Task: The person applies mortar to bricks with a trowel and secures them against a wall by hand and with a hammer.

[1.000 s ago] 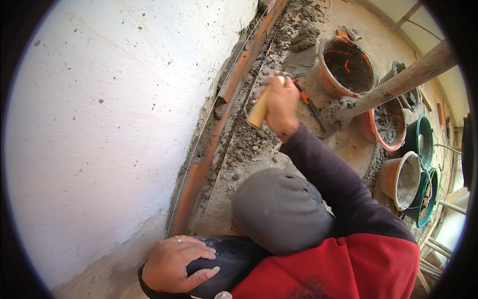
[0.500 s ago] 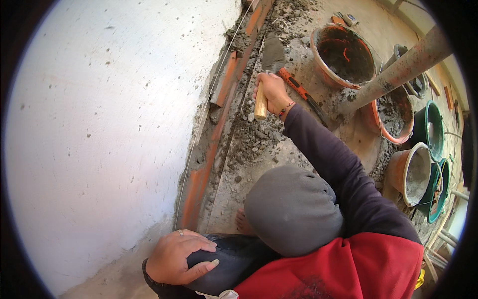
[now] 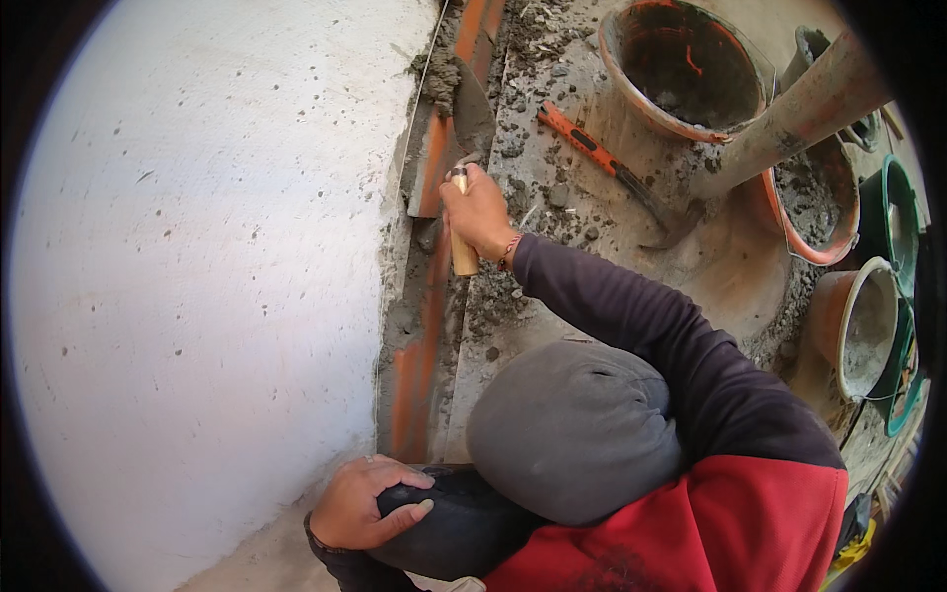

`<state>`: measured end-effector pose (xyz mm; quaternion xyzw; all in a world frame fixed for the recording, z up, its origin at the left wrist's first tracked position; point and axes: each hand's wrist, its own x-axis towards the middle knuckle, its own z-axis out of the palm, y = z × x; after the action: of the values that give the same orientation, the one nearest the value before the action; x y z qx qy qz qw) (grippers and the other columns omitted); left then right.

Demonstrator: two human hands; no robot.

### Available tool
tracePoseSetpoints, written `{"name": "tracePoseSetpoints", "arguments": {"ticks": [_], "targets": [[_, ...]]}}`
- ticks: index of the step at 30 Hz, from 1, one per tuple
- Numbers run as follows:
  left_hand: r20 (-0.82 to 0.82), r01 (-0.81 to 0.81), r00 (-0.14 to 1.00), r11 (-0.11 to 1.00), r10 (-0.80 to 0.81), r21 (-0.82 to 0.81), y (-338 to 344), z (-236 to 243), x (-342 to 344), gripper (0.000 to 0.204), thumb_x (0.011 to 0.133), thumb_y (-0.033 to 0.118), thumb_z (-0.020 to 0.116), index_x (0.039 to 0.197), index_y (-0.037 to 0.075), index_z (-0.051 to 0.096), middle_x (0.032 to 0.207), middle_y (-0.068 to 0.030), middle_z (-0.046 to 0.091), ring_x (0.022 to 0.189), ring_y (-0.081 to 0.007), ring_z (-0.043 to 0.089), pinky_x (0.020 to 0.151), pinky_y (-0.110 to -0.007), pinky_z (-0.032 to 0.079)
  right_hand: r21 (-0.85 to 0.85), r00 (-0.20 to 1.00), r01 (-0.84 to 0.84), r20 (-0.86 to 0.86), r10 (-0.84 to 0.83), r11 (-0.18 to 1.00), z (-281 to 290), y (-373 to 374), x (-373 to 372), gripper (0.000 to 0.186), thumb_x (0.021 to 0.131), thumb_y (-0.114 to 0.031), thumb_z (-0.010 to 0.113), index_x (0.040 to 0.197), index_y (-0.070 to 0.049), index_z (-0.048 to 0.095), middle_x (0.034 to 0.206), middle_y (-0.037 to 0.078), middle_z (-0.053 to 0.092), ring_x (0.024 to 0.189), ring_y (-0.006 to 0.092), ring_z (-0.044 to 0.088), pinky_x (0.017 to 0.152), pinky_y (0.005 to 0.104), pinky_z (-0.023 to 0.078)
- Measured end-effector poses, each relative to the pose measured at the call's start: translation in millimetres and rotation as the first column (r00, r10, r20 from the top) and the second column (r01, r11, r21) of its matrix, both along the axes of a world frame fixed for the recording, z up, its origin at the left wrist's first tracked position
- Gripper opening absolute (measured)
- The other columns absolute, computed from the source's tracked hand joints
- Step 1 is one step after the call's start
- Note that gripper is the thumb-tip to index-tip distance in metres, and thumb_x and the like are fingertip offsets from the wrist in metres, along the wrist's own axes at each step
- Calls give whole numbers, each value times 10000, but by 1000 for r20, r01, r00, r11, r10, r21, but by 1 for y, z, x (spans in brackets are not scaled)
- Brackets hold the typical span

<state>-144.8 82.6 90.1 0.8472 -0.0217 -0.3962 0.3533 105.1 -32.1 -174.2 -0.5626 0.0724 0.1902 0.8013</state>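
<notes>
In my right hand [image 3: 478,210] is a masonry trowel [image 3: 473,116], gripped by its wooden handle. The blade stands over the row of red bricks [image 3: 432,163], its edge against a lump of grey mortar [image 3: 441,84]. A taut string [image 3: 422,84] runs along the bricks next to the white wall. My left hand [image 3: 370,501] rests over my dark-clad knee, thumb and fingers apart, holding nothing. To the right of the trowel an orange-handled hammer [image 3: 617,170] lies on the floor.
Orange buckets [image 3: 617,74] and green buckets [image 3: 891,207] line the right side, some smeared with mortar. A slanting pole [image 3: 779,128] stands among them. Mortar crumbs [image 3: 508,316] litter the floor beside the bricks. The white wall [image 3: 217,276] fills the left.
My right hand has carried the trowel left from the floor debris to the bricks, and its blade now meets the mortar lump. My left hand stays on the knee. The view has shifted slightly.
</notes>
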Motion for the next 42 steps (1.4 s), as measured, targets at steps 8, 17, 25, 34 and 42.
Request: {"name": "tracePoseSetpoints", "arguments": {"ticks": [8, 17, 25, 34, 42], "targets": [[-30, 27, 999, 999, -26, 35, -6, -3, 16, 279, 861, 291, 736, 1025, 66, 714, 995, -116, 730, 938, -323, 680, 830, -394, 523, -157, 985, 24, 171, 3, 987, -10, 17, -1, 121, 961, -126, 540, 1010, -40, 470, 766, 64, 558, 550, 131, 562, 486, 317, 502], [-71, -39, 997, 999, 39, 1, -3, -5, 13, 285, 874, 291, 720, 1034, 55, 712, 1001, -137, 728, 950, -334, 681, 854, -397, 521, 207, 974, -88, -186, 127, 974, 22, -17, 1, 90, 973, -155, 507, 986, -70, 481, 775, 29, 543, 612, 108, 539, 520, 293, 500], [-48, -6, 999, 1000, 6, 4, 1, -3, 9, 305, 877, 298, 700, 1065, 58, 712, 1003, -130, 723, 928, -335, 670, 835, -396, 505, 87, 958, -269, -82, 276, 959, -5, -79, 39, 258, 1019, -319, 502, 895, -93, 481, 740, -2, 504, 583, 100, 507, 527, 288, 476], [-45, -1, 999, 1000, 1, 16, -2, -7, 19, 297, 875, 305, 711, 1057, 71, 716, 988, -124, 724, 926, -326, 671, 837, -399, 502, 230, 989, -65, -118, 94, 971, 1, -64, 62, 287, 1031, -359, 493, 886, -111, 476, 710, -1, 509, 558, 112, 521, 512, 301, 480], [-73, -16, 997, 1000, 18, 21, 0, -5, 18, 287, 882, 285, 705, 1069, 68, 714, 960, -138, 715, 895, -334, 663, 816, -401, 494, 117, 947, 230, 200, -250, 966, 9, -72, 64, 112, 992, -171, 569, 980, -63, 543, 745, 10, 568, 542, 91, 527, 499, 280, 477]]}}
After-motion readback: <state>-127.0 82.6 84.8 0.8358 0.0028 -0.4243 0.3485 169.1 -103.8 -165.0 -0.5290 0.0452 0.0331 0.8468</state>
